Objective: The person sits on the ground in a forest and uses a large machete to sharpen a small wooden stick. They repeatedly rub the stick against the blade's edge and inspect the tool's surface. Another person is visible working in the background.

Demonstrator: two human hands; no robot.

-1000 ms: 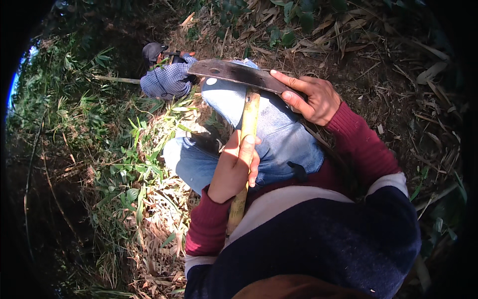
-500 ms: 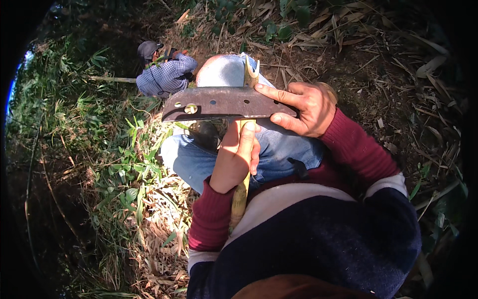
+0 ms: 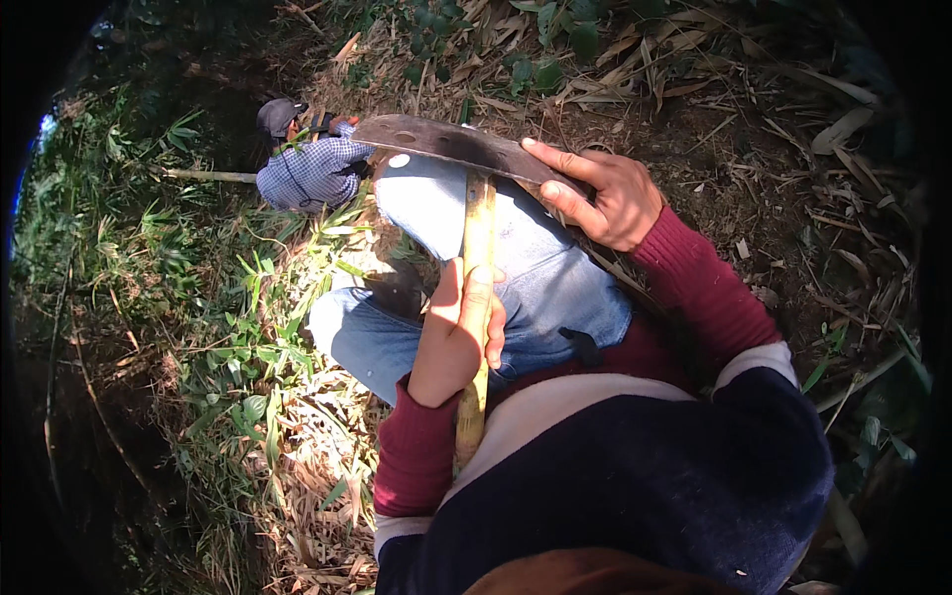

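Observation:
My left hand (image 3: 466, 322) is wrapped round a yellowish bamboo stick (image 3: 480, 223) about halfway along. The stick's near end rests against my waist, and its far part lies over my jeans. Across its far end sits a wide, dark metal blade (image 3: 446, 142) with holes in it, tilted with its left tip farther away. My right hand (image 3: 615, 198) grips the right end of this blade, index finger stretched along the back edge. Any handle is hidden by that hand. Behind the blade, the stick's very tip is out of sight.
Ahead on the left another person (image 3: 312, 169) in a checked shirt and cap crouches beside a pale pole (image 3: 213, 176). Green plants (image 3: 263, 337) grow on my left. Dry leaves (image 3: 684, 59) litter the ground ahead and to the right.
The blade has slid away from me along the bamboo to its far end and tilted. My right hand has gone with it. My left hand still holds the stick, slightly nearer me.

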